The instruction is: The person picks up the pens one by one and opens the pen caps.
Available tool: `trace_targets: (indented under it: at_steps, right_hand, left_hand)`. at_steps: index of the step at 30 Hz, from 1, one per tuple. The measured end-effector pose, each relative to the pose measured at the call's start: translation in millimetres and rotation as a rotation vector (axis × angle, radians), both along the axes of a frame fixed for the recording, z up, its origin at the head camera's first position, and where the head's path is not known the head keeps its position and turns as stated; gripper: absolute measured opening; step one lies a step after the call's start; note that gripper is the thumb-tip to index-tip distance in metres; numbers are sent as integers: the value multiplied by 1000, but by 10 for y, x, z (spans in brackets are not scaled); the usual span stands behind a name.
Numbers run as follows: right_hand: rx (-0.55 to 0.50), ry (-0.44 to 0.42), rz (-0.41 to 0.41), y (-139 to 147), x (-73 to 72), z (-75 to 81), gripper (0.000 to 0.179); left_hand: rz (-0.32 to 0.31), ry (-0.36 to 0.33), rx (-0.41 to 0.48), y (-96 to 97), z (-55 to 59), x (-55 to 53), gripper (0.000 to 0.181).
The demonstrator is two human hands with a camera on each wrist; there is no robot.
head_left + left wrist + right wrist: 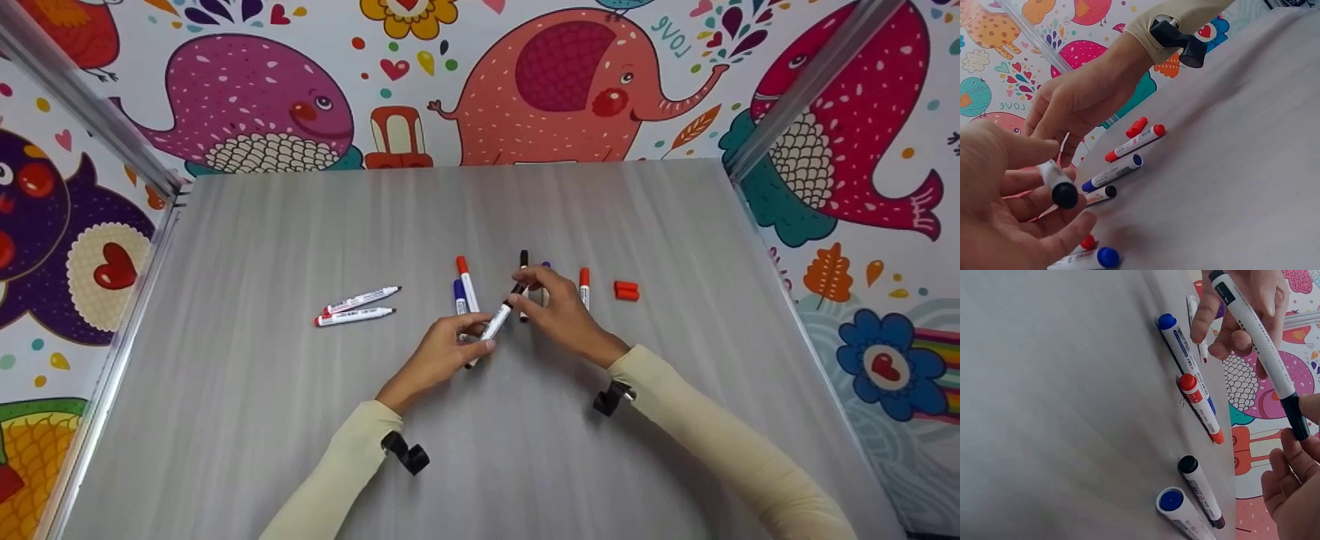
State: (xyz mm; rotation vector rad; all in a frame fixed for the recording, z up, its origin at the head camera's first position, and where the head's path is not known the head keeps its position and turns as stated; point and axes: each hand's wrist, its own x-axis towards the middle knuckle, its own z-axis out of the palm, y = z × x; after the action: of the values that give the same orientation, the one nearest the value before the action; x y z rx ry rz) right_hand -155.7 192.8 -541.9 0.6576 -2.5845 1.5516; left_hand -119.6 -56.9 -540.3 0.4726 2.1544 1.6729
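Observation:
Above the table, a white marker with a black cap is held slanted between both hands. My left hand pinches its white body near the lower end. My right hand pinches the black cap between thumb and fingers. The cap covers the tip. In the left wrist view the marker's black end plug points toward the camera. Under and beside the hands lie a red marker, a blue marker and another black marker, all capped.
Further right are a second blue marker, a second red marker and two loose red caps. Two uncapped markers lie on the left, an upper one and a lower one. Patterned panels border the grey table.

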Motion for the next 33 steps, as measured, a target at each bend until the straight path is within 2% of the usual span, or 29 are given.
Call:
trace_targets:
  at_steps: [3, 11, 15, 18, 22, 28, 33]
  right_hand:
    - [13, -10, 1, 53, 46, 0, 35]
    - [30, 18, 6, 187, 126, -17, 32]
    - [47, -2, 6, 227, 153, -46, 32]
    - [71, 2, 14, 249, 172, -65, 31]
    - [95, 12, 45, 270, 192, -73, 28]
    - [125, -14, 103, 284, 208, -64, 21]
    - [146, -37, 119, 282, 220, -56, 17]
  left_hand:
    - [19, 34, -55, 20, 15, -34, 39]
    - [-9, 130, -143, 87, 37, -109, 29]
    - [-20, 178, -170, 114, 59, -120, 28]
    - [-21, 244, -179, 132, 69, -133, 26]
    - [-12, 323, -212, 150, 71, -148, 22]
    - [-3, 406, -301, 149, 65, -147, 21]
    - [10, 474, -339, 149, 64, -140, 22]
